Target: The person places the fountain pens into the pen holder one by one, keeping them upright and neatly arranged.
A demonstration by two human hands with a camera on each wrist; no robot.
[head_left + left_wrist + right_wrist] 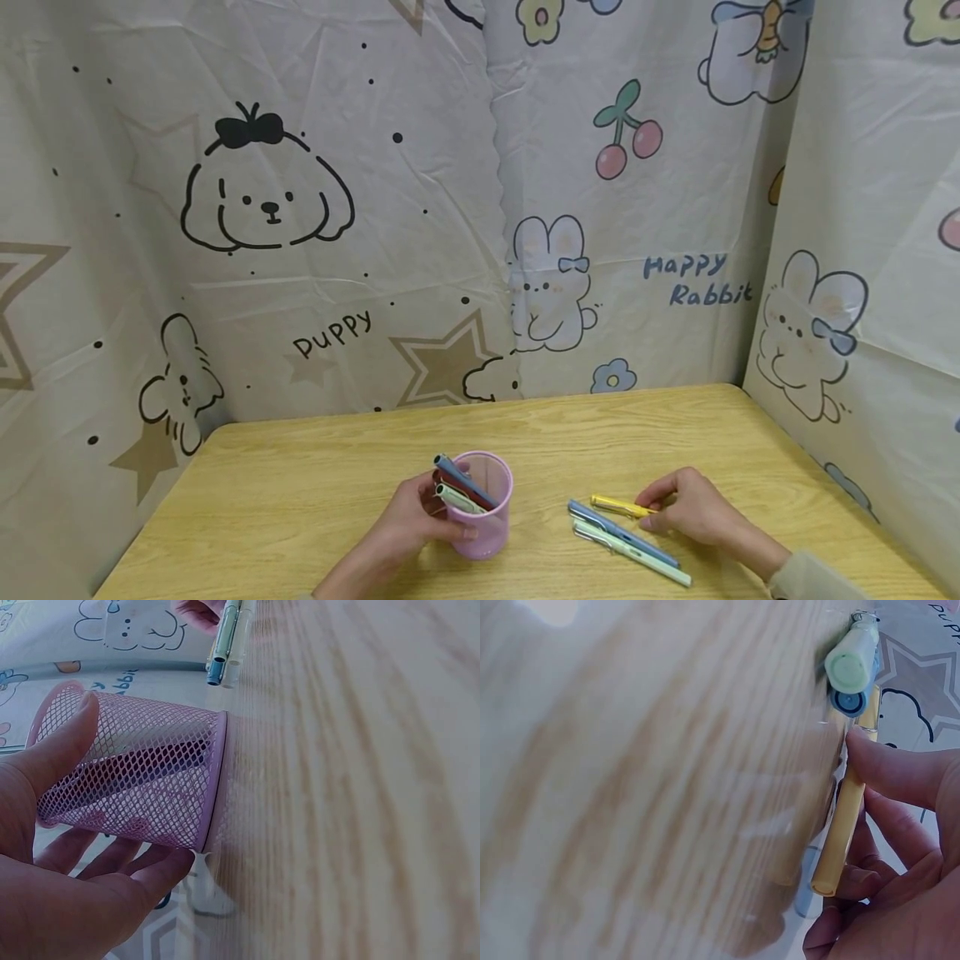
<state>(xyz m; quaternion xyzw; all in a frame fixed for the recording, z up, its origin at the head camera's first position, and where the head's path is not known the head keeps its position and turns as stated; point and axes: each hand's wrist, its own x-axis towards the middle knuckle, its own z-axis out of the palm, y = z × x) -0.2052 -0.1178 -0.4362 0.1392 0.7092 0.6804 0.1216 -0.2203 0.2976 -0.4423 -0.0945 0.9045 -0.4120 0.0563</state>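
My left hand [411, 518] grips a pink mesh pen cup [483, 533] that stands upright on the table, thumb on the near side and fingers round the far side. Several pens lean inside the cup, among them a blue pen [461, 477], a pale green pen [459, 499] and a dark red one partly hidden. On the right, my right hand [693, 510] pinches a yellow pen [618, 505] between thumb and fingers, low over the table; the right wrist view shows its barrel [840, 836] too. Just in front lie a blue pen [622, 532] and a light green pen [637, 553], side by side.
The wooden table [337, 450] has rounded back corners. Behind it and along both sides hangs a pale cloth [420, 208] printed with puppies, rabbits, stars and cherries. Between the cup and the loose pens shows a strip of bare wood.
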